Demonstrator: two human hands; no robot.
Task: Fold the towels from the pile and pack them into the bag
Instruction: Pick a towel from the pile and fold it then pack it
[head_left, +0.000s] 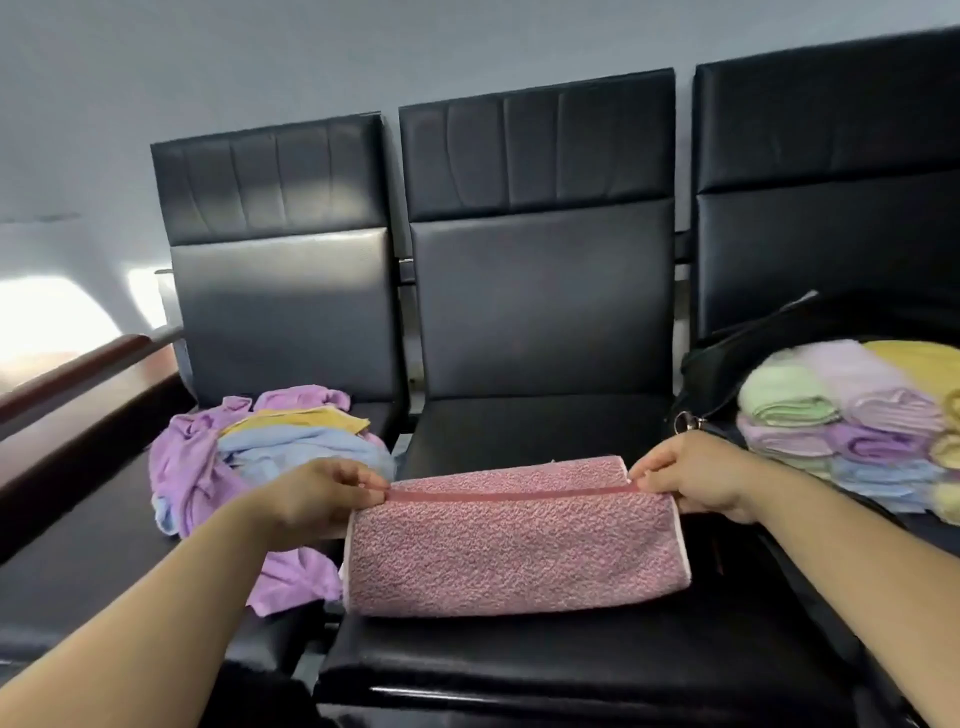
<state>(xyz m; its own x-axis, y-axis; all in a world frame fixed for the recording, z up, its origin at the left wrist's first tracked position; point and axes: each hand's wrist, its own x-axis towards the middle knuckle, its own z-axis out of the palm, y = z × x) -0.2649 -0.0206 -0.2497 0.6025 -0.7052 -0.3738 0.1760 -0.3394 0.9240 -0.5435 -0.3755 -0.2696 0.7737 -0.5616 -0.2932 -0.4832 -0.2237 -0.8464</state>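
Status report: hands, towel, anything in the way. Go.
Left hand and right hand pinch the pink towel at its ends. Towel part-folded, flat on middle seat. Pile left, bag and folded stack right; nothing between.

Black bag (724, 364) mostly behind the folded towel stack (841, 421), both partly beyond the right edge.
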